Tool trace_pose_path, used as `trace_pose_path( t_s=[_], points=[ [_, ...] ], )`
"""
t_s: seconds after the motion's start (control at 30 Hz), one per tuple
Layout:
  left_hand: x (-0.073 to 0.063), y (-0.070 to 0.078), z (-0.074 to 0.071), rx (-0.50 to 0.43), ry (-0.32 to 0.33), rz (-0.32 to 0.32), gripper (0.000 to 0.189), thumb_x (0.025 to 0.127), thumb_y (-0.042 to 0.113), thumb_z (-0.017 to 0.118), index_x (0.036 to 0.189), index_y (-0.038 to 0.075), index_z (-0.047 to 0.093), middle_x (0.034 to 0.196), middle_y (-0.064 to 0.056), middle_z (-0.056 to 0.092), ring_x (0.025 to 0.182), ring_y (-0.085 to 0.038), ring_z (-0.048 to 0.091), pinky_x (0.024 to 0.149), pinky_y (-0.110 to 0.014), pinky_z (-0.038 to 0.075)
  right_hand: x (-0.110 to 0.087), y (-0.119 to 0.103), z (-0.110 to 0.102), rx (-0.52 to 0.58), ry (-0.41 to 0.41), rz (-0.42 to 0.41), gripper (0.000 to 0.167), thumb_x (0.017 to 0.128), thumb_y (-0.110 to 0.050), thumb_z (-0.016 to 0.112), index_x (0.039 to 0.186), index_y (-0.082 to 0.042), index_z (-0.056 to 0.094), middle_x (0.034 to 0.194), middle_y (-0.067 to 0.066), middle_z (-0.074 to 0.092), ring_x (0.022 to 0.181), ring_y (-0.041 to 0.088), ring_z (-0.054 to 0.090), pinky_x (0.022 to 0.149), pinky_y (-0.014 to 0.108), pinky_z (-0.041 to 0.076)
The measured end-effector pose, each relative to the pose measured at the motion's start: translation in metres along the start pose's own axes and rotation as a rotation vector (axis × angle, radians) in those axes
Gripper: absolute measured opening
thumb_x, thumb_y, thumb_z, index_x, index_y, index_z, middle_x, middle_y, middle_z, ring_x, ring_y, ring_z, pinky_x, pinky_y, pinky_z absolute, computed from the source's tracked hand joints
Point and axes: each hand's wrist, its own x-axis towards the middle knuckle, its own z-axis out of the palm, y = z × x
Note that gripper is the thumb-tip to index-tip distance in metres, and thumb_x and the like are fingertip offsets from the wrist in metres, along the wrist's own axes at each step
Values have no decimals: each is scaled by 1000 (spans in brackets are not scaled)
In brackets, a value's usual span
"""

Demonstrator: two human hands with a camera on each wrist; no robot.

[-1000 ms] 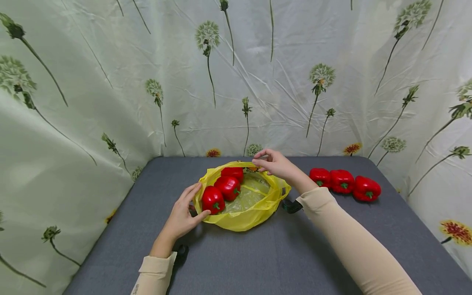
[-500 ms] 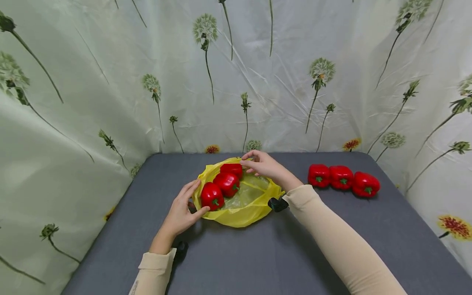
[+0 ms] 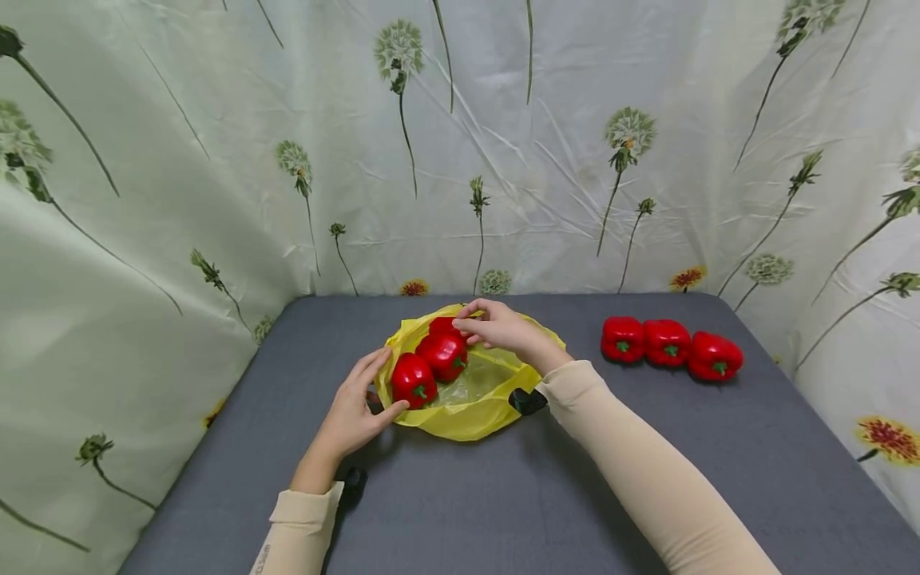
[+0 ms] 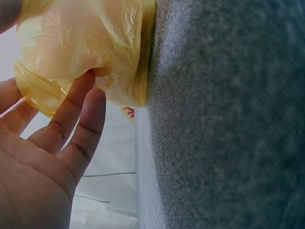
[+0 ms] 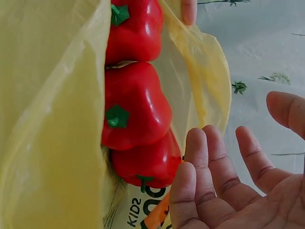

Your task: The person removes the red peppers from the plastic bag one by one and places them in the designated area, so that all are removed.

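A yellow plastic bag [image 3: 470, 422] lies with its mouth open, holding a near red bell pepper [image 3: 413, 381], a middle one [image 3: 442, 356] and a far one [image 3: 439, 325]. My left hand [image 3: 350, 417] rests along the bag's left side, thumb at the front and fingers behind; in the left wrist view its fairly straight fingers [image 4: 82, 124] touch the plastic. My right hand [image 3: 505, 331] hovers over the bag's far right part, fingertips close to the far pepper. Loosely bent fingers [image 5: 224, 176] hold nothing in the right wrist view; whether they touch that pepper I cannot tell.
To the right of the bag, a row of red bell peppers [image 3: 668, 343] stands on the dark grey table [image 3: 460, 511]. A flower-printed curtain [image 3: 553, 160] hangs behind and beside the table. Black straps [image 3: 528, 401] sit at both wrists.
My right hand has moved left across the bag, from its far right rim to near the far pepper. The left hand stays at the bag's left side. The view has tilted slightly.
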Motion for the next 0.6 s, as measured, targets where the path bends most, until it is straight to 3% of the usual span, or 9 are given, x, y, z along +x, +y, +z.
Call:
trace_pose_path(
  t_s=[0.1, 0.27, 0.5, 0.6],
  points=[
    [0, 1, 0, -4, -3, -5, 88, 88, 24, 91, 161, 2, 47, 160, -17, 50, 132, -34, 59, 78, -36, 62, 1, -2, 3, -4, -3, -1, 36, 108, -36, 65, 134, -11, 61, 135, 19, 69, 129, 40, 67, 94, 39, 54],
    [-1, 1, 0, -12, -7, -9, 88, 88, 24, 91, 161, 2, 47, 160, -17, 50, 132, -35, 59, 79, -38, 63, 4, -8, 9, 3, -25, 5, 40, 107, -38, 66, 136, -10, 59, 135, 20, 71, 124, 36, 70, 108, 52, 52],
    [-1, 1, 0, -22, -12, -9, 87, 88, 24, 91, 160, 1, 47, 161, -17, 50, 133, -35, 58, 79, -33, 61, 13, -14, 19, -26, -124, 39, 44, 106, -41, 68, 137, -11, 62, 131, 18, 73, 117, 34, 73, 81, 33, 58],
    [-1, 1, 0, -28, -15, -9, 87, 88, 23, 91, 161, 2, 47, 161, -17, 49, 133, -35, 58, 79, -32, 61, 17, -17, 25, -77, -165, 45, 44, 106, -40, 67, 139, -10, 64, 130, 17, 73, 116, 35, 73, 89, 41, 61]
  ],
)
